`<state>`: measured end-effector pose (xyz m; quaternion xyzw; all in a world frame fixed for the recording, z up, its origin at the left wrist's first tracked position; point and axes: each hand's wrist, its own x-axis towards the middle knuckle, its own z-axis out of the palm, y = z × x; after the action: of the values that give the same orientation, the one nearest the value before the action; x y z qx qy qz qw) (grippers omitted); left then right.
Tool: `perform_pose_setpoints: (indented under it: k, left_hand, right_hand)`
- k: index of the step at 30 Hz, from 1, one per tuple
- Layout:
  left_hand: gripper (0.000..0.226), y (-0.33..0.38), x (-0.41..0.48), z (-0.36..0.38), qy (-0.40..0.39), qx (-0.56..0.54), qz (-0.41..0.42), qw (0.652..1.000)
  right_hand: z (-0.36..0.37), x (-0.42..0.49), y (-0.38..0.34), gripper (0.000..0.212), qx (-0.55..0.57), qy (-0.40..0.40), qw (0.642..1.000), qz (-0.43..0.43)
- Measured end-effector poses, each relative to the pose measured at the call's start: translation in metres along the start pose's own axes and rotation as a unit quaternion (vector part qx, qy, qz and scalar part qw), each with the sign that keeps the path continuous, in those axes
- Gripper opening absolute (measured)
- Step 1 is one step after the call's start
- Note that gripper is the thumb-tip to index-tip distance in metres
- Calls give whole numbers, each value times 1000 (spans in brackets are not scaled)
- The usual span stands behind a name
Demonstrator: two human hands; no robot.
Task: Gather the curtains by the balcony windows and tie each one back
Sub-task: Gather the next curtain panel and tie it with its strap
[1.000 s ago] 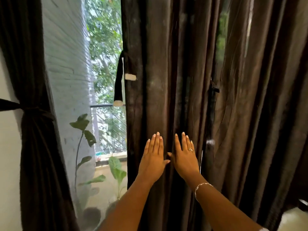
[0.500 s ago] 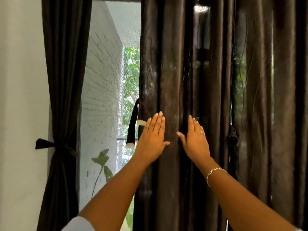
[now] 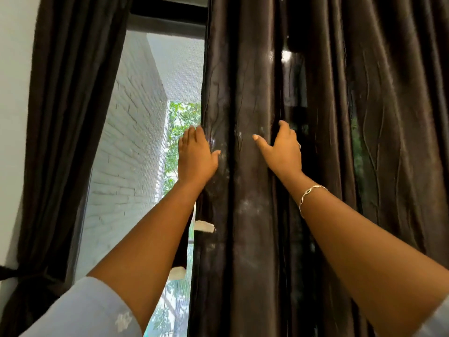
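Both hands reach up against the dark brown curtain (image 3: 255, 178) that fills the middle and right of the view. At about nine o'clock from centre, the left hand (image 3: 194, 156) has its fingers curled around the curtain's free left edge, the thumb lying on the front of the cloth, so it is gripping that edge. At about three o'clock from it, the right hand (image 3: 283, 152) presses into a vertical fold: its fingers vanish behind the pleat while the thumb spreads out on the front, so it appears to hold a fold of the same cloth. A ring shows on one finger, and a thin bracelet (image 3: 309, 194) circles the right wrist.

Below the left forearm, toward six o'clock, a dark tie-back strip with white ends (image 3: 204, 226) hangs at the curtain's edge. A pale shirt sleeve (image 3: 92, 310) covers the left arm at seven o'clock.

Further out at nine o'clock, the window gap shows a white brick wall (image 3: 131, 147) and green foliage (image 3: 181, 132). Beyond that, at the far left, a second dark curtain (image 3: 70, 122) hangs against a white interior wall (image 3: 14, 93), and it is already cinched by a tie (image 3: 14, 273) at eight o'clock.
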<state>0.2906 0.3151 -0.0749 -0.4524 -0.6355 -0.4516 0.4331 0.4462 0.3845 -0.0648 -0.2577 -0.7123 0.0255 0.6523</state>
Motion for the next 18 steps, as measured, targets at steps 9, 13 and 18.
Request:
perform_pose_setpoints:
  k: [9,13,18]
  left_hand:
    - [17,-37,40,23,2,-67,-72,995]
    - [17,-80,46,12,29,-79,-67,994]
    - [23,-148,66,-32,71,-45,-94,992]
  right_hand:
    - [48,33,-40,69,-146,-62,987,22]
    - [92,30,-75,70,-190,-65,978,-54]
    - [154,41,-152,69,-98,-128,982,-100]
